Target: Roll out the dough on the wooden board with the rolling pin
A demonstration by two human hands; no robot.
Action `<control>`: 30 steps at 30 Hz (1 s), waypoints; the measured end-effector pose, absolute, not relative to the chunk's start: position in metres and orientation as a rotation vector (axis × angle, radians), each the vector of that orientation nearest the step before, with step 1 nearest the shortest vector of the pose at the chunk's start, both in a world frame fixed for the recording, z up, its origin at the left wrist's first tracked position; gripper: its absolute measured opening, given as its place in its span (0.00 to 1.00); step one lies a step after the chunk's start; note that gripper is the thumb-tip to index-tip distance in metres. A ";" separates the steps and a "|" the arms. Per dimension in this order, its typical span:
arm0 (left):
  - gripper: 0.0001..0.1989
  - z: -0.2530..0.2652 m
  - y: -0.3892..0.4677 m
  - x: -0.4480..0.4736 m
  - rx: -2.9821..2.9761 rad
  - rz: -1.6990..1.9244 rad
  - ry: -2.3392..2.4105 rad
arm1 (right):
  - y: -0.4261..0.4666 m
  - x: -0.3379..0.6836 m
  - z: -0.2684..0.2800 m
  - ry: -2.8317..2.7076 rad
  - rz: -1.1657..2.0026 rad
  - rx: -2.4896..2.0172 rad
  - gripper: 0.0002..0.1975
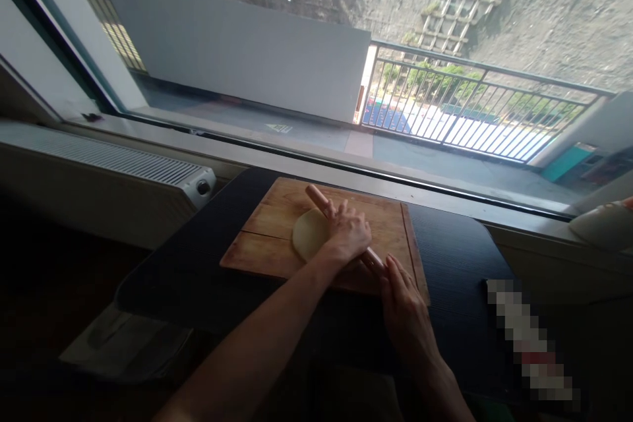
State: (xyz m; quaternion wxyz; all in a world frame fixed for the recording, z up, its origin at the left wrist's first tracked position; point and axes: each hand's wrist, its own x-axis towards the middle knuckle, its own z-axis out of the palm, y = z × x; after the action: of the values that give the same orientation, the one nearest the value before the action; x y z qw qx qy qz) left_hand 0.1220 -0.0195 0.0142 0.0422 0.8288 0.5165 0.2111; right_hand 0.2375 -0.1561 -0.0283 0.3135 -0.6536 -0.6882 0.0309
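A wooden rolling pin (317, 197) lies slantwise over a flat round of pale dough (305, 237). Across the middle of the pin rests my left hand (350, 231), its fingers bent over the wood. My right hand (403, 297) grips the pin's near end, fingers closed along its side. Under the dough is a wooden cutting board (267, 254) with a dark seam across it. The dough's right part is hidden by the pin and my left hand and forearm.
The board sits on a dark table (445, 257) with rounded corners, close to a window sill (306, 168). A radiator (163, 175) stands at the left. Toward the table's right edge lies a blurred-out object (531, 343). A balcony railing (469, 105) shows outside.
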 end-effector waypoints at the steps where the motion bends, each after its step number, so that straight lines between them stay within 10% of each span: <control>1: 0.16 0.013 -0.022 0.126 2.539 0.641 1.574 | -0.161 0.242 -0.031 -1.786 0.083 -1.746 0.23; 30: 0.31 0.004 -0.084 0.032 2.486 0.361 1.568 | -0.158 0.292 -0.059 -1.818 -0.102 -1.870 0.24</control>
State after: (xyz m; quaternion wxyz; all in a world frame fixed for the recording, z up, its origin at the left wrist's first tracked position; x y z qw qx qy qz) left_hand 0.0323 -0.0836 0.0042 0.0899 0.8360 0.5275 0.1214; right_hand 0.2923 -0.1582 -0.0587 0.2626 -0.6914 -0.6721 -0.0375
